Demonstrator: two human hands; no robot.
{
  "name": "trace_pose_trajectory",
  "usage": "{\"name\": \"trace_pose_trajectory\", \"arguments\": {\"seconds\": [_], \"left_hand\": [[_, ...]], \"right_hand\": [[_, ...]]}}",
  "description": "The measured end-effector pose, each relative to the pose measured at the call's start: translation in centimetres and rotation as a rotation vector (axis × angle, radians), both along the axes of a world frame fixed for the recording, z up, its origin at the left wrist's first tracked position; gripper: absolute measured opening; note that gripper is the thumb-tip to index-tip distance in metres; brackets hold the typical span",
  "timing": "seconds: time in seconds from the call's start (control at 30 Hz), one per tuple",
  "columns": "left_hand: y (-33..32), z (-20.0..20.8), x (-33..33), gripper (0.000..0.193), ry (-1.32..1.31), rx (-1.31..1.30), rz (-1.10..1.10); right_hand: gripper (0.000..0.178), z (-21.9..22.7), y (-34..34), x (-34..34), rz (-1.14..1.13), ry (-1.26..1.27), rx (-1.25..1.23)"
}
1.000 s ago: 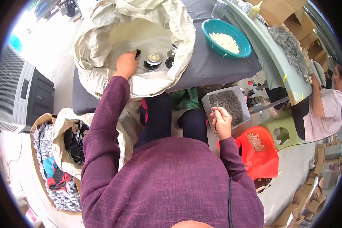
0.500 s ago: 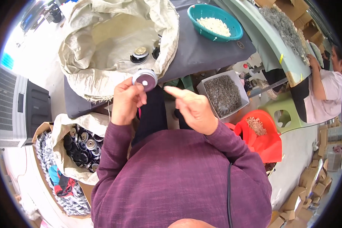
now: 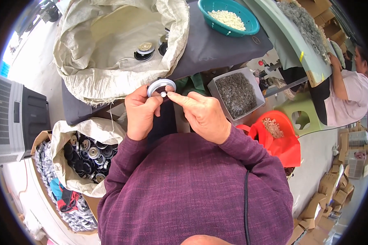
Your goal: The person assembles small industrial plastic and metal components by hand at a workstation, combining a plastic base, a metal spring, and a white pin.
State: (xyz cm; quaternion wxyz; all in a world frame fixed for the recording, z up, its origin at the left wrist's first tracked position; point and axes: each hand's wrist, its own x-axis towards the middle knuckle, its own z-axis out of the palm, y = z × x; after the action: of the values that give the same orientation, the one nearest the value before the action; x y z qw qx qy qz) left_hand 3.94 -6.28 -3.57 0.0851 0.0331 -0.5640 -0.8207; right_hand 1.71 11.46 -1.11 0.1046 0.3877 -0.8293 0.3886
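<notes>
- Round silver-rimmed part (image 3: 161,85): we hold it up in front of our torso, just below the near edge of the sack on the table, approx. mid-view.
- Our L hand (image 3: 140,112) pinches its rim, thumb vs. fingers; our R hand (image 3: 202,113) has its index out toward the part's lower edge, other fingers curled. Can't tell if R pinches anything.
- Small white bit (image 3: 163,94) sits by L thumb & R fingertip; our fingers hide some of the part.
- Around us: grey-covered table (image 3: 221,55) ahead, grey cooler-type unit (image 3: 32,116) far L, green stool (image 3: 289,109) on R, co-worker (image 3: 347,92) beyond it by a 2nd table w/ a grey shaggy pile (image 3: 302,25).
- Table sack (image 3: 75,83), off-white, gapes wide; we see a few round parts (image 3: 144,50) inside, its R fold partly covering some.
- Teal basin (image 3: 205,22) w/ white pellets (image 3: 227,19), R of sack.
- Grey box (image 3: 219,99), below table edge: full of small dark-grey bits (image 3: 236,94).
- Red tub (image 3: 289,123): tan bits (image 3: 272,128), red cloth (image 3: 272,143) over its near side.
- Floor sack (image 3: 58,163), lower L: lots of black & silver discs (image 3: 92,157).
</notes>
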Motion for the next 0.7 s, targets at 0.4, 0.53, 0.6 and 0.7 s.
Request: {"name": "trace_pose_trajectory", "arguments": {"seconds": [0.4, 0.53, 0.6, 0.7], "left_hand": [[0.3, 0.1, -1.0, 0.008, 0.424, -0.781, 0.239], [0.5, -0.5, -1.3, 0.008, 0.448, -0.777, 0.362], [1.1, -0.3, -0.8, 0.006, 0.273, -0.532, 0.306], [1.2, -0.3, -0.6, 0.003, 0.032, -0.063, 0.151]], "right_hand": [[0.04, 1.4, 0.4, -1.0, 0.031, 0.023, 0.153], [0.042, -0.2, -1.3, -0.3, -0.051, -0.012, 0.034], [0.054, -1.2, -2.0, -0.3, -0.095, -0.104, -0.081], [0.054, -2.6, -2.4, -0.9, -0.057, 0.007, -0.166]]}}
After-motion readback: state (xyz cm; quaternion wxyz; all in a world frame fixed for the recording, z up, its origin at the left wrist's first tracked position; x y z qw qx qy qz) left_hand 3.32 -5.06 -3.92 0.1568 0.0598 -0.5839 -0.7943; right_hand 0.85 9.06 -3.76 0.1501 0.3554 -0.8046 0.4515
